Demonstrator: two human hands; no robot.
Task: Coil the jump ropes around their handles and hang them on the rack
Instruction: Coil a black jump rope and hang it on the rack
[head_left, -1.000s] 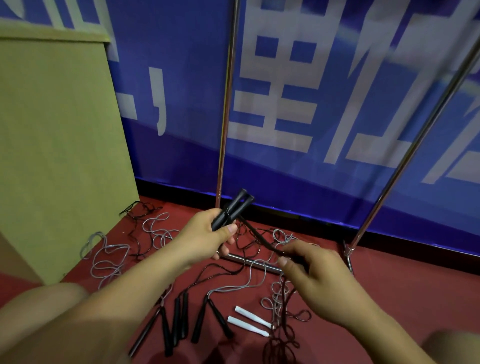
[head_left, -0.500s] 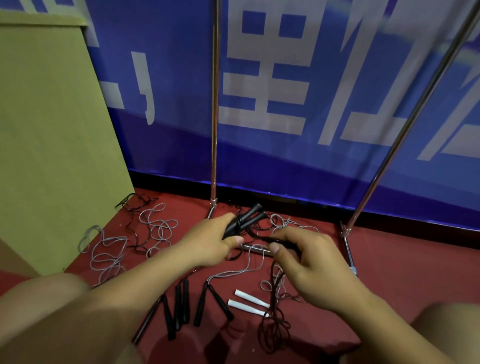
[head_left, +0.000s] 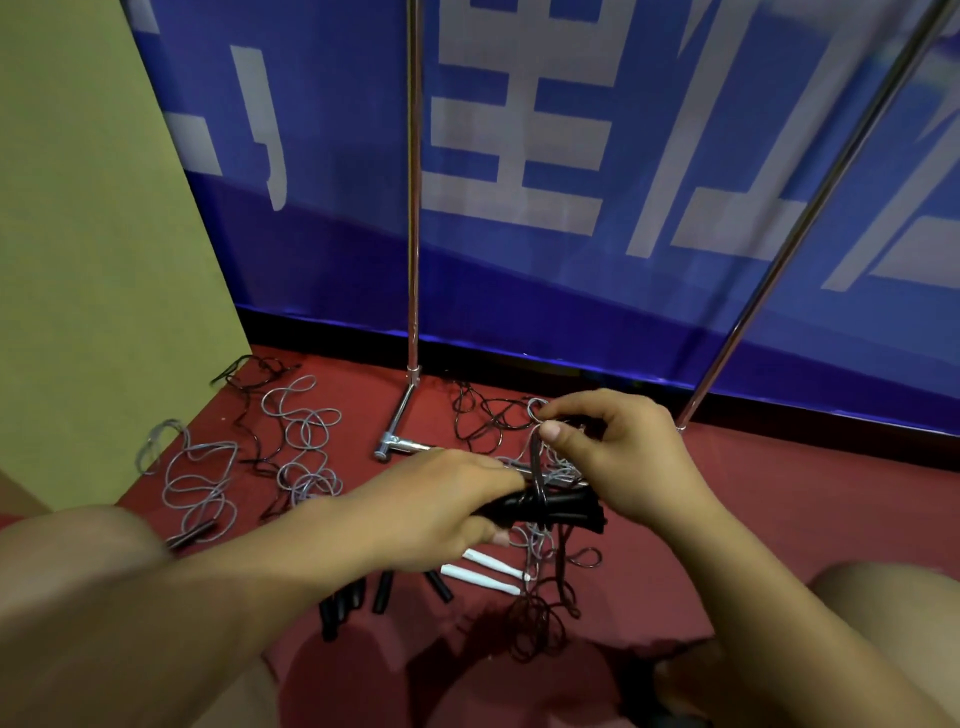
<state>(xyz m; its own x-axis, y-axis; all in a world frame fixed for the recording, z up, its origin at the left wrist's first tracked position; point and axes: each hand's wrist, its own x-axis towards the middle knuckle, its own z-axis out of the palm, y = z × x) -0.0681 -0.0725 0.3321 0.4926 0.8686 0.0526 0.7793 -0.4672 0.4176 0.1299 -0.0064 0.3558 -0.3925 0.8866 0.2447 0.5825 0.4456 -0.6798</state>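
My left hand grips a pair of black jump-rope handles held side by side and pointing right. A loop of black rope crosses over the handles. My right hand pinches that rope just above the handles between thumb and fingers. The rest of the black rope hangs down into a tangle on the red floor. The rack's chrome upright poles rise behind my hands; its top is out of frame.
More ropes lie loose on the red floor: grey coils at left, black handles and white handles below my hands. The rack's base bar lies ahead. A green panel stands left, a blue banner wall behind.
The handles have swung from tilting up to lying level and lower. My right hand has lifted the rope above them, and a turn now lies across the handles.
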